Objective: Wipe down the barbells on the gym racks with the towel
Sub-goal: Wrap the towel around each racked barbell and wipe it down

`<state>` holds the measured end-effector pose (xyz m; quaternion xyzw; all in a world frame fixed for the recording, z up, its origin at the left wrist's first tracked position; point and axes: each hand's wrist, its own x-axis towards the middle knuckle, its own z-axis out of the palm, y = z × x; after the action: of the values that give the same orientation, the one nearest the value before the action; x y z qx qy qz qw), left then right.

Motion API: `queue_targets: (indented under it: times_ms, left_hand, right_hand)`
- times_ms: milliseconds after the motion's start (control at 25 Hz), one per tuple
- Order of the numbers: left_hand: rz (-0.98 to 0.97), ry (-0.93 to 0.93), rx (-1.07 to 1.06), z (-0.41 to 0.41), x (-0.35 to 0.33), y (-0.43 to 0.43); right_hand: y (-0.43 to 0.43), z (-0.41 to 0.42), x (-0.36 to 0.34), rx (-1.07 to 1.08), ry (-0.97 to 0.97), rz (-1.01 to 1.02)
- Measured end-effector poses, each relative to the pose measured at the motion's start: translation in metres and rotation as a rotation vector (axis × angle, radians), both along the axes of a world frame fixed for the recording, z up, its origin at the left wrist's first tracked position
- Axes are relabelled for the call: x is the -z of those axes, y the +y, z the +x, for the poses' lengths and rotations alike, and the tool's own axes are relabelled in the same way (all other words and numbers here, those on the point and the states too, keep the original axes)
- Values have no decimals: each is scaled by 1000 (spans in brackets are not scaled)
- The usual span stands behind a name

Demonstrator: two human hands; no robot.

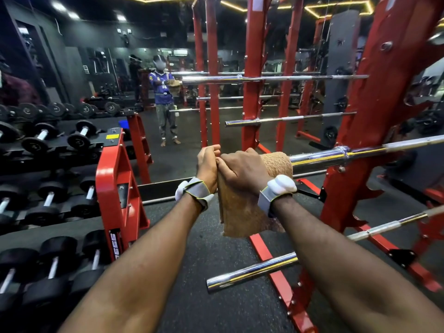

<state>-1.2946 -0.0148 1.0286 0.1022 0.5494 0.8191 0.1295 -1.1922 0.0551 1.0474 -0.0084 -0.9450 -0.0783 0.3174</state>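
Note:
A chrome barbell (pixel 336 156) lies across the red rack (pixel 374 131) at chest height, its near end wrapped in a tan towel (pixel 240 212). My right hand (pixel 242 170) grips the towel around the sleeve end. Right beside it, my left hand (pixel 207 164) pinches the towel's edge, and a long flap hangs down below both hands. A lower barbell (pixel 252 270) sticks out of the rack near the floor. More bars (pixel 276 79) rest on higher pegs further back.
A dumbbell rack (pixel 115 179) with a red frame and several black dumbbells fills the left side. A mirror ahead shows a person's reflection (pixel 164 99) holding a towel. Black rubber floor (pixel 192 272) runs between the racks.

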Motion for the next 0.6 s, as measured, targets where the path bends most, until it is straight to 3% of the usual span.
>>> queue_targets:
  times_ms: [120,240,320,480,600]
  left_hand:
    - [-76,93,-8,4,1,-4]
    - [-132,214,33,8,11,-4]
    - [-116,200,16,9,13,-3]
    - [-138,144,76,3,10,-1]
    - [-153,159,83,5,10,-4]
  right_hand:
    - [13,4,2,-81,15,25]
    - [31,5,-8,-5,-84,-74]
    - [21,0,-6,104,-87,-93]
    - [-17,10,23,143,162,6]
    - [19,25,23,27,53,125]
